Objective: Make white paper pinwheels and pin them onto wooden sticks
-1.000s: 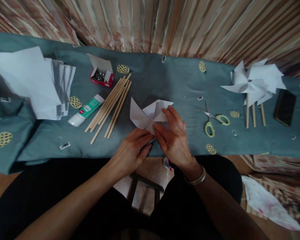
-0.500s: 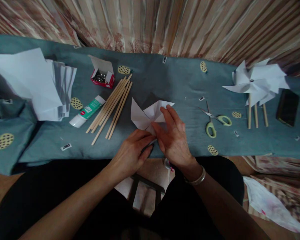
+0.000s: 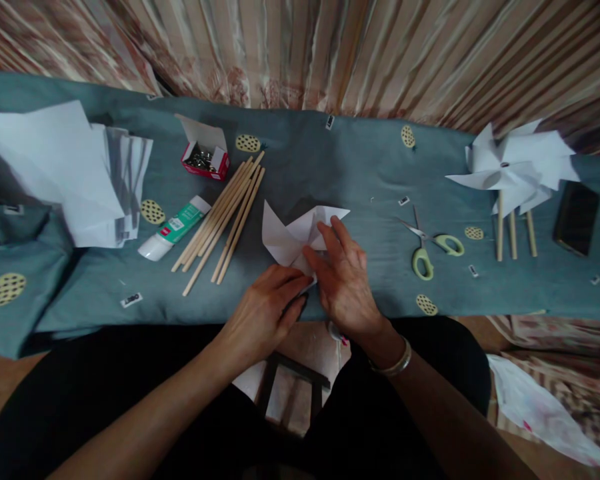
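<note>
A white paper pinwheel [image 3: 283, 241] with folded blades lies near the table's front edge, between my two hands. My left hand [image 3: 267, 303] pinches its near blade between thumb and fingers. On the pinwheel's right side, my right hand [image 3: 347, 280] presses down with the thumb near the centre and the fingers stretched over a right-hand blade. Part of the near and right blades is hidden under my fingers. Left of the pinwheel lie several thin wooden sticks [image 3: 225, 220].
A glue tube [image 3: 175, 228], an open red box of metal pins [image 3: 205, 160] and stacked white paper [image 3: 90, 180] lie left. Green-handled scissors [image 3: 423, 235], finished pinwheels on sticks [image 3: 520, 163] and a dark phone [image 3: 577, 219] lie right. A pleated curtain [image 3: 300, 53] hangs behind the table.
My right fingers have shifted slightly left across the pinwheel's right blade. My left hand keeps its pinch on the near blade. The whole view has shifted slightly.
</note>
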The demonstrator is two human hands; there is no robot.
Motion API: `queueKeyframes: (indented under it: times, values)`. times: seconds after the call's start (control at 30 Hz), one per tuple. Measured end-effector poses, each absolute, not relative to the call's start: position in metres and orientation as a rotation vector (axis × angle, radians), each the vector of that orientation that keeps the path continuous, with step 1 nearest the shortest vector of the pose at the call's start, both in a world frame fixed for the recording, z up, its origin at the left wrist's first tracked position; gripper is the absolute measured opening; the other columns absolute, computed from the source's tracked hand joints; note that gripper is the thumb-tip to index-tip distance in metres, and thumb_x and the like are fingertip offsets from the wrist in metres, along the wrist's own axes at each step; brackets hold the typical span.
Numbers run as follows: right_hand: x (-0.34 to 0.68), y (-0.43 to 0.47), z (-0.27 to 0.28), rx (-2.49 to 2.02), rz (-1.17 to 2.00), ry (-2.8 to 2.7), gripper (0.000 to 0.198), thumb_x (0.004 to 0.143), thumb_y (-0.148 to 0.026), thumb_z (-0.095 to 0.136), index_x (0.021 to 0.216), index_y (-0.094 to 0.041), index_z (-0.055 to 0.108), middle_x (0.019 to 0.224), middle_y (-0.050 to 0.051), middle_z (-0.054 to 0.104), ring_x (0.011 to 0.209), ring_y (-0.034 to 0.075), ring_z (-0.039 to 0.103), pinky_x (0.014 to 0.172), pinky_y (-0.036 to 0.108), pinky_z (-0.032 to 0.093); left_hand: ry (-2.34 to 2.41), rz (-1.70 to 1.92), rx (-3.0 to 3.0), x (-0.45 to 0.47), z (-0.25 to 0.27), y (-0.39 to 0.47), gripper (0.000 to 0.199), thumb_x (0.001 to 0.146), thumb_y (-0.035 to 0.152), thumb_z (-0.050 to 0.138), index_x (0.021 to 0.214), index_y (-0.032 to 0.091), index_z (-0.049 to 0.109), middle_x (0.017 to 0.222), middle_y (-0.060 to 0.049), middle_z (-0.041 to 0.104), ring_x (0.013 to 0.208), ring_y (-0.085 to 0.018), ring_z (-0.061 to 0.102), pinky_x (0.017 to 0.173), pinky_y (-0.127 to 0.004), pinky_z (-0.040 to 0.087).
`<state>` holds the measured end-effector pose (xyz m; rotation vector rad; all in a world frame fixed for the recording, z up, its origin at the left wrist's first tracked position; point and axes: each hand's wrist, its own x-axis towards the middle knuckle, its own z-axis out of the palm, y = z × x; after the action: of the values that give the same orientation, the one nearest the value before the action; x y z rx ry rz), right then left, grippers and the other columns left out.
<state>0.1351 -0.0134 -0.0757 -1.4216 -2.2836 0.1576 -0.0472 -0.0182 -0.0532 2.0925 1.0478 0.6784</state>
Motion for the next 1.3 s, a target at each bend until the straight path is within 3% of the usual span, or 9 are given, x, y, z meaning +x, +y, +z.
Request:
queueKeyframes:
  times: [0.2, 0.43, 0.73, 0.9, 1.03, 1.17, 1.3]
  values:
    - [0.136, -0.013, -0.077, -1.418, 0.155, -2.234, 0.042, 0.099, -0.014, 0.036, 0.134, -0.029, 0.052, 0.159, 0.007, 0.03, 0.151, 0.031, 0.016, 0.109, 0.056, 0.036, 1.055, 0.708, 2.107, -0.05, -0.051, -0.021, 0.028, 0.093, 0.013, 0.052, 0.118, 0.012, 0.062, 0.107, -0.011, 0.069, 0.097, -0.021, 0.065, 0.085, -0.034, 0.057]
    - [0.131, -0.014, -0.081, -1.4, 0.075, -2.26, 0.037, 0.099, -0.013, 0.038, 0.13, -0.026, 0.053, 0.153, 0.009, 0.041, 0.152, 0.026, 0.016, 0.111, 0.051, 0.037, 1.219, 0.833, 2.009, -0.072, -0.04, -0.013, 0.021, 0.093, 0.017, 0.053, 0.107, 0.014, 0.068, 0.094, -0.006, 0.073, 0.085, -0.015, 0.069, 0.077, -0.024, 0.056]
    - [0.139, -0.014, -0.079, -1.419, 0.171, -2.212, 0.045, 0.094, -0.006, 0.038, 0.129, -0.027, 0.055, 0.161, 0.007, 0.028, 0.152, 0.029, 0.016, 0.11, 0.056, 0.035, 1.377, 0.836, 1.908, -0.084, -0.037, -0.006, 0.02, 0.094, 0.024, 0.055, 0.106, 0.019, 0.071, 0.095, -0.002, 0.074, 0.085, -0.014, 0.07, 0.076, -0.023, 0.055]
    - [0.124, -0.016, -0.077, -1.453, 0.022, -2.242, 0.034, 0.098, -0.01, 0.037, 0.123, -0.022, 0.057, 0.157, 0.011, 0.035, 0.153, 0.025, 0.01, 0.114, 0.055, 0.028, 1.398, 0.854, 1.897, -0.085, -0.035, -0.007, 0.02, 0.093, 0.026, 0.056, 0.106, 0.02, 0.071, 0.097, -0.002, 0.074, 0.085, -0.015, 0.07, 0.077, -0.024, 0.055]
    - [0.12, -0.01, -0.069, -1.47, 0.051, -2.284, 0.034, 0.097, -0.011, 0.037, 0.117, -0.024, 0.061, 0.154, 0.007, 0.04, 0.153, 0.022, 0.008, 0.117, 0.054, 0.024, 1.431, 0.853, 1.857, -0.082, -0.034, -0.006, 0.022, 0.094, 0.028, 0.055, 0.106, 0.021, 0.071, 0.096, -0.002, 0.074, 0.084, -0.015, 0.069, 0.077, -0.026, 0.055]
    - [0.135, -0.001, -0.064, -1.477, 0.159, -2.26, 0.034, 0.095, -0.013, 0.042, 0.109, -0.028, 0.068, 0.157, 0.0, 0.035, 0.152, 0.029, 0.013, 0.115, 0.055, 0.029, 1.453, 0.828, 1.815, -0.079, -0.034, -0.003, 0.023, 0.093, 0.032, 0.054, 0.105, 0.022, 0.072, 0.095, -0.002, 0.074, 0.084, -0.016, 0.069, 0.078, -0.027, 0.056]
    - [0.147, 0.0, -0.068, -1.477, 0.25, -2.219, 0.039, 0.093, -0.01, 0.041, 0.114, -0.03, 0.068, 0.16, -0.002, 0.031, 0.151, 0.031, 0.016, 0.113, 0.057, 0.031, 1.478, 0.818, 1.789, -0.079, -0.034, -0.001, 0.025, 0.093, 0.033, 0.054, 0.105, 0.021, 0.073, 0.097, -0.003, 0.075, 0.088, -0.018, 0.069, 0.081, -0.029, 0.055]
